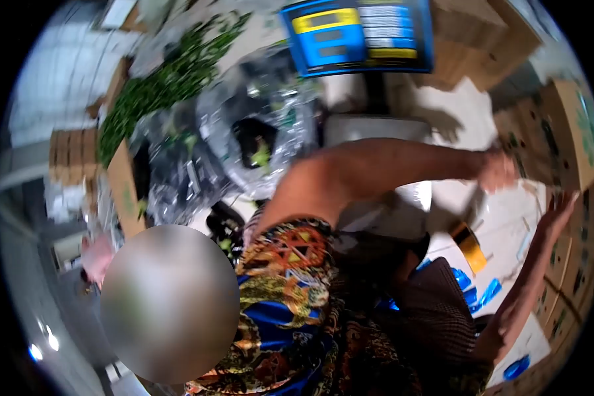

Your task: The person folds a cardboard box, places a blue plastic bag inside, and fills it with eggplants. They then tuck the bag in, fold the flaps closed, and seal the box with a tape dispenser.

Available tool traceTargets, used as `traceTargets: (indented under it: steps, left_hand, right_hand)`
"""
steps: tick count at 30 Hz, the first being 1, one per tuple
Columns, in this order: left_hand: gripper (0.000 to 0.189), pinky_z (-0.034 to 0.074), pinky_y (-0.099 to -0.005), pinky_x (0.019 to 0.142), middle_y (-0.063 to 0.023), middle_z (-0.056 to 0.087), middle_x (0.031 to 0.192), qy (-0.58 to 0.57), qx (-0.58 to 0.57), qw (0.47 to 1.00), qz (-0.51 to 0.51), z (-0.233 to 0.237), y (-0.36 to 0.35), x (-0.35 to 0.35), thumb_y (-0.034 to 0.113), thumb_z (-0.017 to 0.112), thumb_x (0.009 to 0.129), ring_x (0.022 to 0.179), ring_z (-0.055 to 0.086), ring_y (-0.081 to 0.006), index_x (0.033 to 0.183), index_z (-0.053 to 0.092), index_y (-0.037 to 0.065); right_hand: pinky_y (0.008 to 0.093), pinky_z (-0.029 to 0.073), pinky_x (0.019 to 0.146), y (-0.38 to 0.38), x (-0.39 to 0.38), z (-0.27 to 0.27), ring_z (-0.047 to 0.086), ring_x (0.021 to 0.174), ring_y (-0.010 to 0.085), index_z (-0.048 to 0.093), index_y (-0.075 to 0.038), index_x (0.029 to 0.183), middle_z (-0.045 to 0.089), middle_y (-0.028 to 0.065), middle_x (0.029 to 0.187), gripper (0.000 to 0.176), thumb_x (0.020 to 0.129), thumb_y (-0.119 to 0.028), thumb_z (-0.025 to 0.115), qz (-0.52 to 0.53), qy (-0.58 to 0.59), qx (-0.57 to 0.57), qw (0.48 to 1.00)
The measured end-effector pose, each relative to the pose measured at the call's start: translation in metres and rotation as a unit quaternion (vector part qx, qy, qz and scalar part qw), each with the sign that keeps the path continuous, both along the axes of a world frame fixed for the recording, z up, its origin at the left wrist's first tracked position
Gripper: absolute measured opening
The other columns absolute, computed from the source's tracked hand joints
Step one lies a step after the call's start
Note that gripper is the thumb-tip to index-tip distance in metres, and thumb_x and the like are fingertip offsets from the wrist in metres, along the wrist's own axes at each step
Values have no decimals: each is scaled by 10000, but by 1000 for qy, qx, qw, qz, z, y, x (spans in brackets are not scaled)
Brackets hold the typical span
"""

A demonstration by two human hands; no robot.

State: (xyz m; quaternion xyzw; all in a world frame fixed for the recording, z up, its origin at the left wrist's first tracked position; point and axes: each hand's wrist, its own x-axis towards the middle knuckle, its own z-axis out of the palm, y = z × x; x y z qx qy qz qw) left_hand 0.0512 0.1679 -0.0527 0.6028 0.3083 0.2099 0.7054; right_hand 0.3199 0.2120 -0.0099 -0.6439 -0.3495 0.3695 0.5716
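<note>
Neither of my own hands can be made out. A person in a colourful patterned garment point(284, 284) fills the middle, head blurred. That person's arm point(396, 162) stretches right to a blurred hand point(498, 170) beside an upright cardboard box point(567, 135). A second bare forearm point(525, 284) rises at the lower right, its hand point(561, 208) against the box's lower edge; it seems to be the same person's. Behind the arm lie clear plastic bags point(257, 99) holding dark eggplants point(254, 142).
Long green vegetables point(171, 86) are heaped at the upper left. A blue and yellow printed box point(360, 36) stands at the top, beside brown cartons point(472, 39). Blue wrappers point(488, 294) and a yellow piece point(468, 247) lie on the pale floor. More cartons point(72, 155) are stacked left.
</note>
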Motion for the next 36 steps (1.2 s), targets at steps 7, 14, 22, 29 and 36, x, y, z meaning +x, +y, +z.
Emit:
traceTargets:
  steps: [7, 14, 22, 29, 36]
  left_hand:
    - [356, 518, -319, 720, -100, 701, 958, 170, 76, 966, 181, 141, -193, -232, 314, 586, 910, 790, 666, -171, 1162, 619, 65]
    - [386, 458, -437, 818, -187, 629, 1005, 591, 341, 331, 652, 176, -485, -456, 198, 720, 746, 946, 580, -374, 1076, 641, 16]
    - [905, 510, -478, 805, -219, 585, 1151, 578, -115, 58, 806, 78, -832, -570, 624, 737, 680, 941, 616, -379, 1263, 464, -13]
    - [657, 558, -406, 709, -162, 616, 1068, 134, -180, 171, 959, 93, -801, -547, 322, 812, 743, 900, 630, -273, 1195, 525, -57]
    - [588, 535, -443, 759, -184, 580, 1132, 165, -115, 275, 940, 145, -710, -452, 451, 720, 809, 983, 594, -290, 1200, 512, 64]
  right_hand:
    - [400, 376, 1009, -131, 9, -103, 519, 1197, 257, 459, -44, 1369, 550, 120, 1303, 746, 858, -570, 593, 354, -37, -296, 886]
    - [289, 465, 815, -243, -57, -36, 585, 940, 185, 574, 3, 1223, 634, 89, 1046, 508, 920, -403, 605, 388, 16, -355, 850]
    - [300, 461, 833, -254, -33, -27, 577, 966, 190, 557, 1, 1242, 621, 97, 1078, 516, 925, -405, 592, 332, -4, -359, 872]
    - [310, 458, 848, -247, -13, -24, 570, 988, 195, 543, -1, 1259, 609, 105, 1107, 524, 930, -407, 581, 317, -24, -345, 883]
    - [320, 454, 864, -247, -2, -28, 564, 1010, 199, 528, -3, 1276, 598, 112, 1135, 532, 935, -409, 570, 312, -22, -347, 884]
